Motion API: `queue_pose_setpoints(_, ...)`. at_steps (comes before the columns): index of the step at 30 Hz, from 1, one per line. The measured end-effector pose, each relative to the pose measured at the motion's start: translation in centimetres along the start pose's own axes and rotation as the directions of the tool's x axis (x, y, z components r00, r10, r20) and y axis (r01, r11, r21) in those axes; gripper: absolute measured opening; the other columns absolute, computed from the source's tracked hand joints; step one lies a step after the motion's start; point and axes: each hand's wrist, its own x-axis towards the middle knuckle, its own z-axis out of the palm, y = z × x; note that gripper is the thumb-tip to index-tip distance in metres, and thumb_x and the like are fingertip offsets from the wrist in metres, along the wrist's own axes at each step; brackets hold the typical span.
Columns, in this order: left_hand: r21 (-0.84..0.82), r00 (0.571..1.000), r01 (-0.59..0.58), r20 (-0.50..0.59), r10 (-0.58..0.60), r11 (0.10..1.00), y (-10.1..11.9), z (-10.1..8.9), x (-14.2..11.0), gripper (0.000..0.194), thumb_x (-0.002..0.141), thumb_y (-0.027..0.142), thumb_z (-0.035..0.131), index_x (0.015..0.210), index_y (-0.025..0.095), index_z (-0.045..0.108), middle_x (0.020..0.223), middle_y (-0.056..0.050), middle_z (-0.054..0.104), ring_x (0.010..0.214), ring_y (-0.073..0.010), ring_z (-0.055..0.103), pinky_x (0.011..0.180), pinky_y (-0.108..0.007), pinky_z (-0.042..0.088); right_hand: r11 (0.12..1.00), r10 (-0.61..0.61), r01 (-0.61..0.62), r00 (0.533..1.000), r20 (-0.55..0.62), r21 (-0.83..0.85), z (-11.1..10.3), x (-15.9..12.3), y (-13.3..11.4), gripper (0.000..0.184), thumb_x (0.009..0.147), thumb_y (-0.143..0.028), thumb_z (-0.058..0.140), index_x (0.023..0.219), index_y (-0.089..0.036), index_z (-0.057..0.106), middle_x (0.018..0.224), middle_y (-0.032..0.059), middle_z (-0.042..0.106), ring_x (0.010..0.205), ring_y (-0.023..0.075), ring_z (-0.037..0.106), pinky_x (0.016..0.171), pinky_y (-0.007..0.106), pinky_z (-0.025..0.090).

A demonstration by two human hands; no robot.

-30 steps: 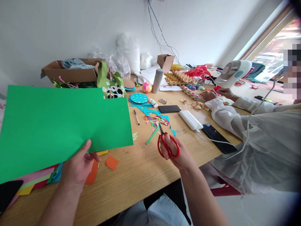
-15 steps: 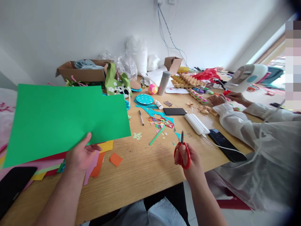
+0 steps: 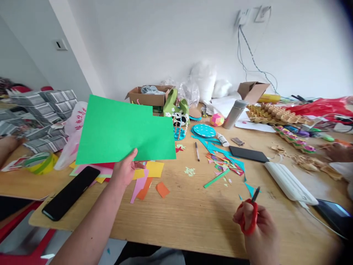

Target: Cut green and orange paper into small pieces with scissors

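Note:
My left hand (image 3: 127, 170) pinches the lower edge of a large green paper sheet (image 3: 121, 132), thumb in front and fingers behind. The sheet has a notch cut from its upper right corner and hangs above the table. At the lower right, my right hand (image 3: 257, 228) has its fingers through the red handles of a pair of scissors (image 3: 250, 217), whose blades point up and away. Beneath the sheet lie coloured papers (image 3: 154, 169) in yellow, pink and red. A small orange paper piece (image 3: 162, 190) rests on the tabletop between my hands.
Paper scraps (image 3: 226, 163), a pen (image 3: 197, 151), blue discs (image 3: 204, 130) and a grey flask (image 3: 235, 114) stand mid-table. A black phone (image 3: 71, 193) lies left, a white power bank (image 3: 289, 182) right. Another person's hand (image 3: 340, 152) shows at the right edge.
The view has swung left, bringing in paper stacks and yellow tape. My right hand with the scissors has moved away from the scraps, toward the lower right. The green sheet remains in my left hand.

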Motion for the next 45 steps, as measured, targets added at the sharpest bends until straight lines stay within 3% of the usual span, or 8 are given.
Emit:
queue_pose_setpoints(12, 0.052, 0.985, -0.003, -0.173, 0.012, 0.999, 0.8, -5.1, -0.5, 0.041, 0.075, 0.010, 0.064, 0.115, 0.019, 0.059, 0.093, -0.007, 0.070, 0.058, -0.0211, 0.070, 0.039, -0.025, 0.053, 0.995, 0.044, -0.045, 0.999, -0.016, -0.094, 0.1, -0.4, 0.0, 0.048, 0.072, -0.066, 0.063, 0.073, -0.019, 0.050, 0.051, -0.0008, 0.055, 0.047, 0.0134, 0.049, 0.044, 0.024, 0.039)
queue_pose_setpoints(24, 0.042, 0.918, 0.270, -0.313, -0.244, 0.962, 3.6, -8.8, 1.9, 0.014, 0.091, 0.024, 0.050, 0.099, 0.015, 0.058, 0.070, -0.005, 0.071, 0.056, -0.0187, 0.069, 0.038, -0.019, 0.050, 0.999, 0.034, -0.034, 0.999, -0.020, -0.022, 0.6, -0.4, -0.3, 0.046, 0.070, -0.062, 0.068, 0.075, -0.020, 0.051, 0.048, -0.0030, 0.053, 0.042, 0.0132, 0.049, 0.041, 0.024, 0.037)
queue_pose_setpoints(29, -0.026, 0.920, 0.320, -0.229, -0.317, 0.947, 3.8, -8.0, -0.3, 0.048, 0.088, 0.059, 0.038, 0.097, 0.018, 0.063, 0.087, -0.010, 0.075, 0.088, -0.0249, 0.070, 0.057, -0.025, 0.060, 0.998, 0.054, -0.054, 0.999, 0.008, 0.036, 0.8, 0.3, -1.3, 0.046, 0.063, -0.053, 0.078, 0.075, -0.020, 0.049, 0.054, -0.0044, 0.055, 0.044, 0.0121, 0.052, 0.042, 0.024, 0.042)
queue_pose_setpoints(32, 0.047, 0.923, 0.354, -0.180, -0.341, 0.934, 2.8, -8.8, -2.6, 0.041, 0.081, 0.058, 0.052, 0.100, 0.024, 0.067, 0.105, -0.006, 0.073, 0.102, -0.0246, 0.066, 0.071, -0.027, 0.061, 0.999, 0.031, -0.031, 1.000, -0.005, 0.025, 0.3, 1.0, -1.7, 0.043, 0.067, -0.051, 0.076, 0.080, -0.020, 0.049, 0.055, -0.0053, 0.054, 0.047, 0.0129, 0.055, 0.045, 0.024, 0.045)
queue_pose_setpoints(35, 0.229, 0.934, 0.352, -0.147, -0.325, 0.907, 1.8, -9.2, -4.6, 0.031, 0.071, 0.054, 0.064, 0.091, 0.031, 0.070, 0.104, -0.005, 0.074, 0.092, -0.0308, 0.068, 0.052, -0.035, 0.061, 1.000, 0.018, -0.018, 0.999, -0.031, -0.008, -0.3, 1.7, -1.8, 0.040, 0.071, -0.049, 0.074, 0.080, -0.020, 0.048, 0.054, -0.0051, 0.054, 0.048, 0.0134, 0.056, 0.044, 0.023, 0.044)
queue_pose_setpoints(37, 0.375, 0.947, 0.321, -0.126, -0.296, 0.869, 1.4, -7.6, -5.7, 0.025, 0.063, 0.055, 0.071, 0.081, 0.037, 0.070, 0.080, 0.001, 0.075, 0.069, -0.0287, 0.069, 0.037, -0.035, 0.054, 1.000, -0.001, 0.001, 0.999, -0.052, -0.003, -0.5, 1.8, -1.6, 0.039, 0.073, -0.049, 0.072, 0.078, -0.020, 0.047, 0.053, -0.0058, 0.053, 0.048, 0.0127, 0.055, 0.045, 0.023, 0.043)
queue_pose_setpoints(40, 0.519, 0.970, 0.053, 0.175, -0.166, 0.853, 0.1, -1.6, -7.1, 0.027, 0.062, 0.047, 0.076, 0.082, 0.030, 0.071, 0.078, -0.004, 0.073, 0.065, -0.0235, 0.067, 0.046, -0.031, 0.054, 0.999, -0.030, 0.031, 0.997, -0.076, 0.011, -0.4, 1.8, -0.9, 0.037, 0.076, -0.049, 0.070, 0.078, -0.021, 0.045, 0.055, -0.0059, 0.052, 0.048, 0.0119, 0.053, 0.045, 0.023, 0.041)
queue_pose_setpoints(45, 0.606, 0.682, -0.478, 0.712, -0.166, 0.636, -7.1, 11.5, -6.0, 0.012, 0.068, 0.030, 0.072, 0.078, 0.022, 0.074, 0.082, -0.007, 0.071, 0.073, -0.0219, 0.065, 0.069, -0.033, 0.052, 0.993, -0.104, 0.096, 0.984, -0.146, -0.063, -0.3, 1.7, 0.4, 0.034, 0.079, -0.047, 0.067, 0.081, -0.021, 0.046, 0.062, -0.0045, 0.052, 0.051, 0.0123, 0.052, 0.048, 0.024, 0.041)
